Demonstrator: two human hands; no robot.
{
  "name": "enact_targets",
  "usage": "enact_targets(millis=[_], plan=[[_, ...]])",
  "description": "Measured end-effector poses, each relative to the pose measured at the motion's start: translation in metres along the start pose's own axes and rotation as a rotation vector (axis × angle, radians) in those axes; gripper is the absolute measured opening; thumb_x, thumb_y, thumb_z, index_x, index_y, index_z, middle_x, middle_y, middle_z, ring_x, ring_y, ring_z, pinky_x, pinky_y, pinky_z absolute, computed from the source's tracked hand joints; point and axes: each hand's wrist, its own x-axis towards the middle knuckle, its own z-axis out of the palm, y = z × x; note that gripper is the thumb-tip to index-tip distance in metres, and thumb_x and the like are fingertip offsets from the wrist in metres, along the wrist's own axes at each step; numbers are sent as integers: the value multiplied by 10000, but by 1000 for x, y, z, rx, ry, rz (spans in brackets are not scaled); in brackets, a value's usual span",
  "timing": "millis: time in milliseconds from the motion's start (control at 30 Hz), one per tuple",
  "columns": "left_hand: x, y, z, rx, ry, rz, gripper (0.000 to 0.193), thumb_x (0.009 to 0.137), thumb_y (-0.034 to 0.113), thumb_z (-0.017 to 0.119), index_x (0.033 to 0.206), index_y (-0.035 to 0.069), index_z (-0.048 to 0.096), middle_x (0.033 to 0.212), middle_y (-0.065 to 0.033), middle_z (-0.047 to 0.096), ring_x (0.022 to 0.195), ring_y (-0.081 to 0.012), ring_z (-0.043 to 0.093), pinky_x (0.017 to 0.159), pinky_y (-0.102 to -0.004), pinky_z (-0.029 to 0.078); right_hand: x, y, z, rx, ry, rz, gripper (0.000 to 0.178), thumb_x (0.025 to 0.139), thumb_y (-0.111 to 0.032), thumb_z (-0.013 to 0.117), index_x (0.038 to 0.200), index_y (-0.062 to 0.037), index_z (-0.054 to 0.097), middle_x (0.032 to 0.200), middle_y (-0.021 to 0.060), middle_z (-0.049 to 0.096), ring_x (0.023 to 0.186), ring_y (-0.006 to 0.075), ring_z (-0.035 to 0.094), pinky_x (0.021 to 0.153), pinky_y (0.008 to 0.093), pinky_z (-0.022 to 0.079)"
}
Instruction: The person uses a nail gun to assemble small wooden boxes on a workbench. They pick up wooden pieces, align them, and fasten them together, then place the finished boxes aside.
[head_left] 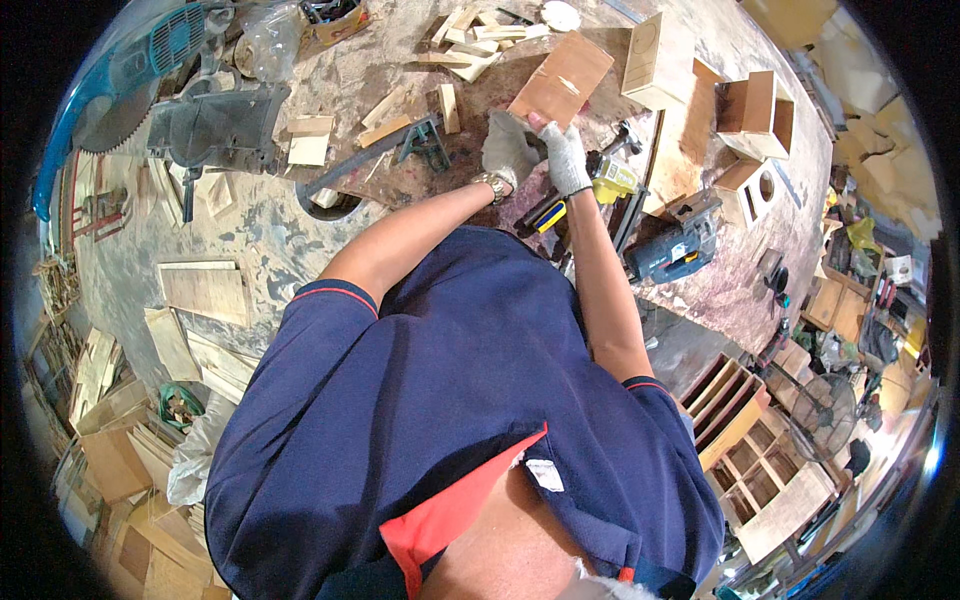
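Note:
Both my hands wear whitish work gloves and are together at the near edge of a flat brown wooden board [568, 72], a pale chipped mark on its face. My right hand [566, 160] grips the board's near edge, a bare fingertip showing. At the board's near left corner, my left hand [508, 150] closes on it, its fingers partly hidden; a watch is on that wrist. Just right of my right hand lies a yellow-green power tool [612, 180], with a hammer [626, 138] beyond it.
A blue jigsaw [672, 250] lies at the bench's right, near open wooden boxes [757, 112]. A teal circular-blade saw [125, 75] stands far left. Wood offcuts [478, 42] are piled at the back; a dark green clamp [420, 145] sits left of my hands.

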Motion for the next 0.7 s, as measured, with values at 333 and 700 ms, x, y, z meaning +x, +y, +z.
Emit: enact_targets(millis=[333,700], plan=[[2,4,-10,-94,312,308,1046,608,406,880,1413,-45,388,1239,-234,559,1083,-414,629,894,-468,556,2,2,-10,273,144,-3,355,989,-343,700,1024,10,708,934,26,682,836,123,575,762,291,456],[13,-3,-10,9,11,79,1142,442,694,946,1222,44,423,1081,-171,655,910,-369,706,758,-453,588,18,19,-30,54,35,119,372,1005,-358,673,991,10,727,793,-21,621,682,89,483,600,289,371]])
